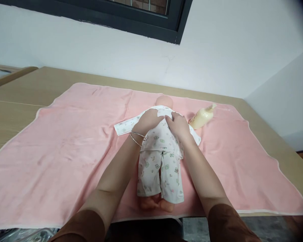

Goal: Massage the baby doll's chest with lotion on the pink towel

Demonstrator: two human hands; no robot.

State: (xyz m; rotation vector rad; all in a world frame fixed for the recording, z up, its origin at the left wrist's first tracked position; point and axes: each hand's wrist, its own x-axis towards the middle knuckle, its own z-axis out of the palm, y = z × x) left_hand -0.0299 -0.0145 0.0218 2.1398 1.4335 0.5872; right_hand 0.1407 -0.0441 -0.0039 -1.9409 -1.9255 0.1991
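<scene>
White cloth pajamas (147,173) with small printed motifs dress a smooth-headed baby doll (159,143), which lies stretched out on a pink, white-edged blanket (70,148). Both hands rest on its upper body: the right hand (179,126) is loosely spread, unclenched; the left hand (148,120), wearing a thin silver bangle (138,134), has its fingers mostly hidden, so I cannot tell whether they grip. Just beside the doll's right-side sleeve (195,135) is a cream-coloured pump bottle (202,117). Beneath everything, a pale wooden table (17,90) meets a white wall (217,60).
</scene>
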